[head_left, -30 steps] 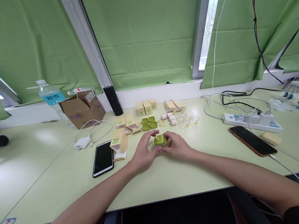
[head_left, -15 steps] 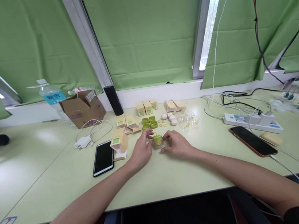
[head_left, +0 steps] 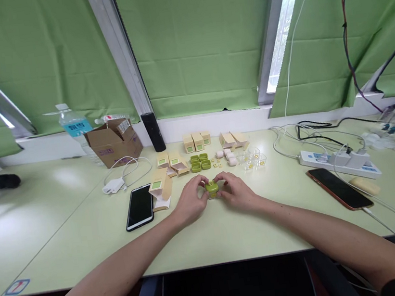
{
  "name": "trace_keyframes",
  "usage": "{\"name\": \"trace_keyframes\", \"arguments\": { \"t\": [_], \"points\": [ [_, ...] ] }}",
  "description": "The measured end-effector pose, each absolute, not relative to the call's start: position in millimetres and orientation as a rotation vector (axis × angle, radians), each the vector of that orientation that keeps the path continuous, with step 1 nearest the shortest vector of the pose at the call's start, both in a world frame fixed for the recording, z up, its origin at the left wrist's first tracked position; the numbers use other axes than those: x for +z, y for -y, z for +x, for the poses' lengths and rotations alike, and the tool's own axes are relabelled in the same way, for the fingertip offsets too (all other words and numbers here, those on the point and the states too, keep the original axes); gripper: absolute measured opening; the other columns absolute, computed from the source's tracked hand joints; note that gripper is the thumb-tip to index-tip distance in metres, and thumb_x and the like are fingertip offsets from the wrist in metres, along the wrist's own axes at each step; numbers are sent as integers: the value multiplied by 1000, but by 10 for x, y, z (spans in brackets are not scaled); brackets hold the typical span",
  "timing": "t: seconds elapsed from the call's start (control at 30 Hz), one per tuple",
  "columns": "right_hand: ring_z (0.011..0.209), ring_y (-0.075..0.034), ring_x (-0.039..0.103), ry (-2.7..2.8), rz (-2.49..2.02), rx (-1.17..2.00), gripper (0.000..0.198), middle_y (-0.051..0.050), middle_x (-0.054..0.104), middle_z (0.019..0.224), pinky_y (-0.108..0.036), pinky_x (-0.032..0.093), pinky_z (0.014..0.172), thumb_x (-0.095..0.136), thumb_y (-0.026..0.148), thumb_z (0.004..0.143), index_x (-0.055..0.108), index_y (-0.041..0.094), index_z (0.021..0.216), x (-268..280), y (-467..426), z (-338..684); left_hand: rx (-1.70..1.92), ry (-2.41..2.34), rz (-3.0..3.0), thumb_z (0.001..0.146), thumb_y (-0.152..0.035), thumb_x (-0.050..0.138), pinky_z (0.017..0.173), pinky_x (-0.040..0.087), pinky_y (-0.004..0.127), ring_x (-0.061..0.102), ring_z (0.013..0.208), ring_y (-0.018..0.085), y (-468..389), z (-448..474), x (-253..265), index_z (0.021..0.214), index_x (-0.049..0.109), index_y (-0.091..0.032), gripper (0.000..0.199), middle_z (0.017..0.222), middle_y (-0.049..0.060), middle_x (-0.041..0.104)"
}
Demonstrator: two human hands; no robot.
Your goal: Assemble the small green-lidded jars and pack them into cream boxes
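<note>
- At the near middle of the table, a green-lidded clear case is sitting between both hands, in front of the loose parts.
- Left hand: thumb and forefinger are bending inward, pinching the case from its left side; the gap is only as wide as the case.
- Right hand: mirroring that from the right; fingers are half curled, seemingly pressing on the case. Exact thumb contact is too small to read.
- Done, judging by looks: the green lid is sitting over a clear base on this one. Can't tell if it's fully seated.
- Left, probably most of the work: four green pieces are lying grouped just behind the case; yellow bits are lying beside them, then pale pink pieces, then clear containers furthest right. These are lying sorted by kind, not joined up.
- Packaging: three upright cartons are standing at the back; unfolded cartons are lying leftward, others behind the pink pieces. Can't tell what they're containing.
</note>
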State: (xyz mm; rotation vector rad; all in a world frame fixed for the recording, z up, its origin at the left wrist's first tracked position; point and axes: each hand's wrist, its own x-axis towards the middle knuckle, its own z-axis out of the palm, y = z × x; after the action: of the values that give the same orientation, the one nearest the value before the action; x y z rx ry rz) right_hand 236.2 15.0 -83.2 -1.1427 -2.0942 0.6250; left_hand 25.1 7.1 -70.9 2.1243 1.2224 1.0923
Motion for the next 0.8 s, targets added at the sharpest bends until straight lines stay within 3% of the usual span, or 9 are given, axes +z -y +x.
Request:
{"name": "trace_keyframes", "arguments": {
  "t": [0.1, 0.23, 0.8],
  "points": [
    [116, -23, 62, 2125, -1104, 572, 27, -6, 68, 119, -41, 52, 95, 65, 15, 88, 61, 26, 112, -855, -175, 2384, 1083, -1278, 2115, 81, -21, 67, 93, 53, 47, 68, 100, 29, -83, 258, -727, 99, 64, -24, 19, 103, 6, 73],
    [120, -25, 61, 2128, -1103, 530, 22, -7, 69, 120, -45, 53, 98, 68, 14, 87, 63, 26, 105, -870, -210, 2410, 1094, -1295, 2051, 81, -20, 68, 93, 55, 48, 71, 100, 31, -84, 272, -709, 97, 68, -24, 16, 102, 7, 76],
    [116, -25, 63, 2109, -1052, 459, 23, -7, 70, 117, -45, 54, 95, 71, 12, 86, 63, 25, 104, -922, -229, 2389, 1009, -1317, 2009, 82, -15, 66, 102, 55, 44, 72, 110, 29, -26, 276, -619, 101, 72, -20, 20, 111, 8, 78]
  ]
}}
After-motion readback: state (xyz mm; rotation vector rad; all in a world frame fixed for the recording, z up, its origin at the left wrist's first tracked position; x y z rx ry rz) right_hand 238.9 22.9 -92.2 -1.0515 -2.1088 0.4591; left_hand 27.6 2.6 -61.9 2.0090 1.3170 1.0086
